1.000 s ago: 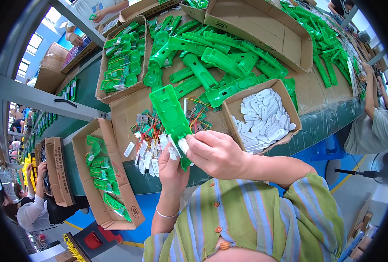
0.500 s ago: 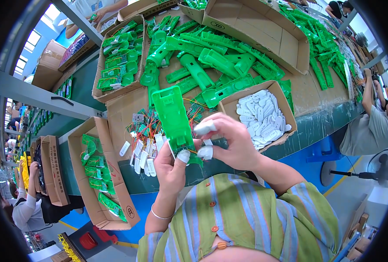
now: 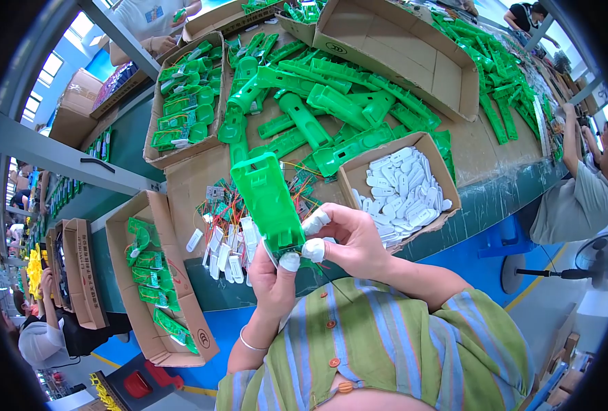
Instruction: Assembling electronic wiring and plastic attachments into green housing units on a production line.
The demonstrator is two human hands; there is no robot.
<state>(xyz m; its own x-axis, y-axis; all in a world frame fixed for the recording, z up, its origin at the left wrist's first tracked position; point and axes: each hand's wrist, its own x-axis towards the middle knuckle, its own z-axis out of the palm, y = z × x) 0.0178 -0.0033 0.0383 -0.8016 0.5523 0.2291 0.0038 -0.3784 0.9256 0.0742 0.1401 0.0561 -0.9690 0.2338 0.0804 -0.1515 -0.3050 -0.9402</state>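
My left hand [image 3: 274,279] grips the lower end of a green plastic housing [image 3: 266,192], an open trough shape tilted up and away from me. Its thumb, wearing a white fingertip cover, presses on the lower edge. My right hand [image 3: 352,240], also with white covers on thumb and forefinger, is closed in a pinch against the housing's lower right side. What lies between those fingertips is too small to make out. A thin dark wire [image 3: 333,279] trails below them. Behind the housing lie white oval pieces [image 3: 225,250] and small circuit boards with red and yellow wires [image 3: 229,202].
A cardboard box of white oval parts [image 3: 407,188] stands to the right. Boxes of green assemblies sit at the left [image 3: 155,277] and far left [image 3: 187,103]. Green housings [image 3: 324,99] pile up behind, beside an empty cardboard tray [image 3: 400,55]. Other people work around the bench.
My right fingertips have come down and closed in on the housing's lower end. The housing has shifted slightly down and left. A thin dark wire now shows beneath my fingers.
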